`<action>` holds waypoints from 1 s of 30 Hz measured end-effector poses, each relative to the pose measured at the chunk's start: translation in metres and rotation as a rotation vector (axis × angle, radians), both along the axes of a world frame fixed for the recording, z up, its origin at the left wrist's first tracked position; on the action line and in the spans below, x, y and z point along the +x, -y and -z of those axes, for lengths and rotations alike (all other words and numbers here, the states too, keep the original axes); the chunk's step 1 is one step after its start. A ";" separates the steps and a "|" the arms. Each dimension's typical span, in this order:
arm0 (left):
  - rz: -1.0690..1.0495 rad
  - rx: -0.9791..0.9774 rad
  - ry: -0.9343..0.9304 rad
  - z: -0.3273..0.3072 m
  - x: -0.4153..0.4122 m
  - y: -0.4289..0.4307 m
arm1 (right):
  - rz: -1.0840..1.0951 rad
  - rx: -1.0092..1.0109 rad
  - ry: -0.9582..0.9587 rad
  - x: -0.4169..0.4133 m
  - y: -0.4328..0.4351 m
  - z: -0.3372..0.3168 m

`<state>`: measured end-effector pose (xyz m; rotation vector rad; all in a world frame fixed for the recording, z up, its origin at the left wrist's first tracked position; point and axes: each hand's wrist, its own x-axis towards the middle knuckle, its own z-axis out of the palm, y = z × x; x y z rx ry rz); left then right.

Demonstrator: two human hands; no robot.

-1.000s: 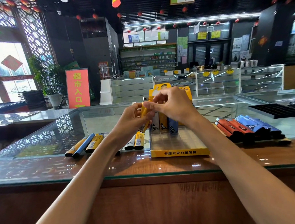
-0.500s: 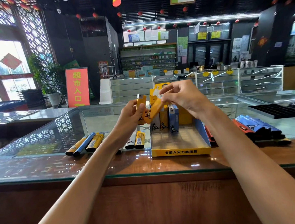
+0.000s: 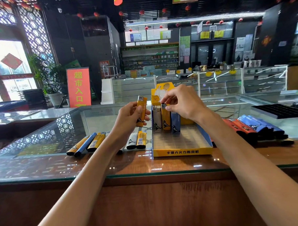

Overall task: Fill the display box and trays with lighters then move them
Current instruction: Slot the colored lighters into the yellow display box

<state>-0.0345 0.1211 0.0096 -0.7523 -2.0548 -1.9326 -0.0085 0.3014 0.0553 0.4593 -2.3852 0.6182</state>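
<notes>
Counter (image 3: 113, 165): display box (image 3: 182, 152) stands near the front edge, its back row holding three upright lighters (image 3: 175, 123), the rest unfilled. Right hand (image 3: 183, 102) pinches the cap of the middle yellow lighter (image 3: 166, 119), long axis vertical, standing in that row. Left hand (image 3: 128, 118), just left of the box, grips a second yellow lighter (image 3: 142, 109) upright, likely next in.

The display box (image 3: 182, 152) is free in front; standing lighters (image 3: 165, 119) block its back-left corner.
</notes>
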 end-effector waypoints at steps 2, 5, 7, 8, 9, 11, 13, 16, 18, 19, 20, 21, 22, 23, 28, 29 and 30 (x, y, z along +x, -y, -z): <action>0.006 -0.005 -0.001 0.000 0.000 0.000 | -0.006 0.006 -0.010 -0.001 0.000 0.003; 0.039 0.001 -0.002 -0.002 0.002 0.000 | 0.004 0.002 -0.020 -0.003 0.000 0.005; 0.064 0.009 -0.005 -0.002 0.002 0.000 | 0.015 0.001 -0.023 -0.004 0.000 0.007; 0.080 0.017 -0.004 -0.003 0.003 0.001 | 0.022 0.011 -0.024 -0.005 0.000 0.008; 0.099 0.028 0.000 -0.003 0.003 0.001 | 0.029 0.025 -0.022 -0.005 0.000 0.009; 0.133 0.051 0.012 -0.004 0.004 0.001 | 0.034 0.045 -0.016 -0.006 0.000 0.010; 0.152 0.061 0.017 -0.004 0.004 0.001 | 0.021 0.040 -0.014 -0.005 -0.001 0.010; 0.186 0.079 0.016 -0.003 0.004 0.001 | -0.045 -0.065 -0.051 0.000 -0.001 0.008; 0.216 0.094 0.010 -0.002 0.004 0.000 | -0.122 -0.180 -0.060 0.005 0.002 0.004; 0.227 0.093 0.006 -0.001 0.004 -0.001 | -0.156 -0.215 -0.043 0.007 0.003 0.001; 0.235 0.086 0.001 -0.001 0.004 -0.001 | -0.185 -0.228 -0.021 0.009 0.005 -0.001; 0.243 0.072 -0.008 -0.001 0.004 -0.002 | -0.210 -0.232 -0.004 0.010 0.007 -0.002; 0.251 0.056 -0.018 -0.001 0.004 -0.002 | -0.228 -0.236 0.008 0.011 0.009 -0.003; 0.258 0.040 -0.024 -0.001 0.003 -0.001 | -0.237 -0.245 0.016 0.011 0.010 -0.003; 0.197 -0.061 -0.084 0.002 0.005 0.001 | -0.244 -0.341 0.037 0.008 0.004 -0.002; 0.164 -0.070 -0.105 0.002 0.006 0.003 | -0.231 -0.368 0.025 0.008 0.000 -0.002; 0.123 -0.069 -0.124 0.001 0.006 0.006 | -0.210 -0.388 0.008 0.008 -0.004 -0.003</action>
